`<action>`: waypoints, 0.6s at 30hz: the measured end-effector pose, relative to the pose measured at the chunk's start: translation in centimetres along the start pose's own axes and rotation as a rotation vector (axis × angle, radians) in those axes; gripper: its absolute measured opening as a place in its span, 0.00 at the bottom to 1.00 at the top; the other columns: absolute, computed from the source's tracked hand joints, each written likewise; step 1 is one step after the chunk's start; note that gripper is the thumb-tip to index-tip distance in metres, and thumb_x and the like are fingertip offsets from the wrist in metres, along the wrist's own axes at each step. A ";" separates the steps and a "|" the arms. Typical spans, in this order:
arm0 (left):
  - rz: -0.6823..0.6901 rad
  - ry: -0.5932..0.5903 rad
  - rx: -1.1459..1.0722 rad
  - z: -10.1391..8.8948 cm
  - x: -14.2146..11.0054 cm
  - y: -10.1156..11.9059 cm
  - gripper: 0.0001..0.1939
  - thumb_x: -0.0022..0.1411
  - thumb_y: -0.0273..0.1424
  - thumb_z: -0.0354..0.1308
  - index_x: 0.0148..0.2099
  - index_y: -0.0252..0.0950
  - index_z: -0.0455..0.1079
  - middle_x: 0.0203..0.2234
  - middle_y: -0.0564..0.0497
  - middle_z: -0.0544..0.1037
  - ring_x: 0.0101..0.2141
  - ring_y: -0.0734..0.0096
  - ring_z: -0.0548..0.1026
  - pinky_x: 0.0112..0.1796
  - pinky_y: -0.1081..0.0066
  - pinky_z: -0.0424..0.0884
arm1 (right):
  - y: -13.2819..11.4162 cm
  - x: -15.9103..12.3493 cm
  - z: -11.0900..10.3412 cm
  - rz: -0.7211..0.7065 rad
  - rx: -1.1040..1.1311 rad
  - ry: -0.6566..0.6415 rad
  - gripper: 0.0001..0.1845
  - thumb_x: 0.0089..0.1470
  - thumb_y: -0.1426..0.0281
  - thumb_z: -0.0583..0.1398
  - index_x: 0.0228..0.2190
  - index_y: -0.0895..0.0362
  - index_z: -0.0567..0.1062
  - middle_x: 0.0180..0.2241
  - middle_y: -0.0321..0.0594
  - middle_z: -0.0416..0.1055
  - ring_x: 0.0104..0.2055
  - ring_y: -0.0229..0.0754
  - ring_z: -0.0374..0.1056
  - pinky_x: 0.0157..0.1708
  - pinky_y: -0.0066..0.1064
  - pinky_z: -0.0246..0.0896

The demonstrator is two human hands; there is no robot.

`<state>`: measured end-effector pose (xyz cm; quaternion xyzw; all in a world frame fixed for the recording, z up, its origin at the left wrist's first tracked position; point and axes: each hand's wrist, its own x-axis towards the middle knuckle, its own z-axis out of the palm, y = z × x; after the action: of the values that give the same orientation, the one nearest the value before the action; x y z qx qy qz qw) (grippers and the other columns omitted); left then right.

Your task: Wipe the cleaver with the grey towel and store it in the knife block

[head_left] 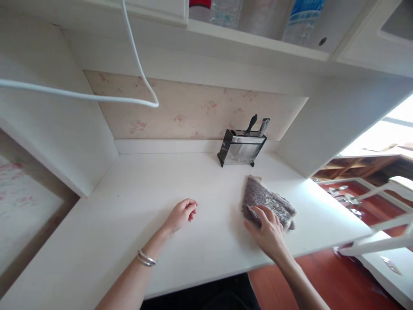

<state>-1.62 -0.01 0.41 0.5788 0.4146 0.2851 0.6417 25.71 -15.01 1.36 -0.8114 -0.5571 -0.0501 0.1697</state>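
Note:
My right hand [269, 230] rests on the near left part of a folded grey-brown patterned cloth [271, 201]. Its fingers bend over the cloth, and the thumb lies at the left edge with a dark fold between thumb and fingers. The cloth lies on the white countertop [206, 185]. My left hand [183, 214] is loosely curled above the counter to the left, fingers closed, with nothing visible in it. Two silver bangles [146, 258] circle the left wrist.
A black and silver knife block [243, 148] with two handles stands at the back wall. A white cable [142, 73] hangs at upper left. Bottles [303, 19] sit in the overhead cabinet. White furniture [383, 241] stands on the red floor at right.

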 end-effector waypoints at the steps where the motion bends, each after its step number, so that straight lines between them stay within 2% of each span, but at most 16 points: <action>1: 0.010 0.003 0.002 0.0 -0.1 -0.1 0.13 0.57 0.39 0.53 0.38 0.35 0.69 0.25 0.54 0.71 0.23 0.77 0.67 0.24 0.75 0.64 | 1.2 -0.2 -0.1 0.006 -0.058 -0.029 0.28 0.52 0.58 0.57 0.55 0.47 0.65 0.60 0.45 0.56 0.61 0.58 0.51 0.54 0.55 0.51; 3: 0.029 0.010 0.007 -0.1 -0.1 -0.1 0.13 0.57 0.39 0.53 0.38 0.35 0.68 0.25 0.54 0.71 0.23 0.76 0.68 0.24 0.75 0.64 | 3.5 -0.4 -0.3 0.030 -0.155 -0.104 0.33 0.51 0.59 0.57 0.59 0.45 0.60 0.64 0.44 0.47 0.65 0.64 0.40 0.53 0.66 0.46; 5: 0.044 0.015 0.015 -0.2 -0.1 -0.2 0.12 0.57 0.38 0.53 0.37 0.35 0.68 0.24 0.54 0.71 0.22 0.76 0.67 0.23 0.75 0.63 | 5.8 -0.3 -0.7 0.096 -0.153 -0.186 0.34 0.51 0.56 0.55 0.60 0.45 0.58 0.66 0.45 0.41 0.67 0.67 0.35 0.51 0.70 0.45; 6: 0.050 0.015 0.020 -0.2 -0.1 -0.2 0.12 0.57 0.38 0.53 0.37 0.34 0.68 0.24 0.54 0.71 0.22 0.76 0.67 0.23 0.75 0.63 | 6.9 -0.2 -1.0 0.137 -0.102 -0.221 0.36 0.51 0.53 0.54 0.60 0.46 0.58 0.66 0.46 0.41 0.67 0.66 0.37 0.52 0.67 0.48; 8: 0.060 0.013 0.029 -0.2 0.0 -0.1 0.12 0.57 0.38 0.53 0.37 0.34 0.68 0.24 0.54 0.71 0.22 0.76 0.67 0.23 0.75 0.63 | 8.6 0.4 -1.5 0.209 0.050 -0.247 0.38 0.51 0.47 0.52 0.60 0.49 0.58 0.64 0.49 0.47 0.66 0.61 0.44 0.56 0.56 0.52; 10: 0.064 0.009 0.034 -0.2 0.1 -0.1 0.12 0.58 0.37 0.52 0.38 0.34 0.68 0.25 0.54 0.71 0.23 0.76 0.67 0.23 0.75 0.63 | 9.5 1.0 -1.9 0.315 0.139 -0.199 0.41 0.50 0.43 0.49 0.60 0.51 0.58 0.60 0.51 0.55 0.63 0.58 0.52 0.56 0.49 0.55; 12: 0.064 0.004 0.035 -0.2 0.2 0.0 0.12 0.58 0.37 0.52 0.38 0.34 0.68 0.25 0.54 0.71 0.23 0.76 0.67 0.24 0.74 0.63 | 9.7 1.6 -1.8 0.467 0.113 -0.135 0.47 0.48 0.40 0.50 0.61 0.55 0.57 0.56 0.55 0.62 0.59 0.61 0.57 0.55 0.51 0.55; 14: 0.062 -0.001 0.036 -0.2 0.2 -0.1 0.12 0.59 0.38 0.52 0.38 0.34 0.69 0.25 0.54 0.70 0.23 0.76 0.67 0.24 0.74 0.63 | 9.4 2.1 -1.3 0.562 0.073 -0.126 0.54 0.44 0.38 0.52 0.61 0.61 0.54 0.54 0.59 0.63 0.57 0.65 0.60 0.54 0.53 0.54; 16: 0.059 -0.003 0.035 -0.2 0.2 -0.1 0.13 0.59 0.38 0.52 0.39 0.34 0.69 0.25 0.54 0.71 0.23 0.76 0.67 0.24 0.74 0.63 | 9.1 2.7 -0.6 0.539 0.112 -0.134 0.55 0.44 0.39 0.53 0.62 0.63 0.52 0.55 0.59 0.62 0.57 0.64 0.60 0.54 0.51 0.55; 18: 0.055 -0.004 0.031 -0.2 0.2 -0.2 0.12 0.59 0.37 0.52 0.39 0.34 0.69 0.25 0.54 0.71 0.23 0.76 0.67 0.24 0.74 0.63 | 8.8 3.5 -0.1 0.483 0.177 -0.113 0.50 0.47 0.43 0.53 0.63 0.59 0.50 0.58 0.55 0.58 0.58 0.61 0.59 0.54 0.48 0.56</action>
<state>-1.74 0.22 0.20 0.6003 0.4016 0.2951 0.6255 35.09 -14.79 0.49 -0.9044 -0.3579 0.0863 0.2156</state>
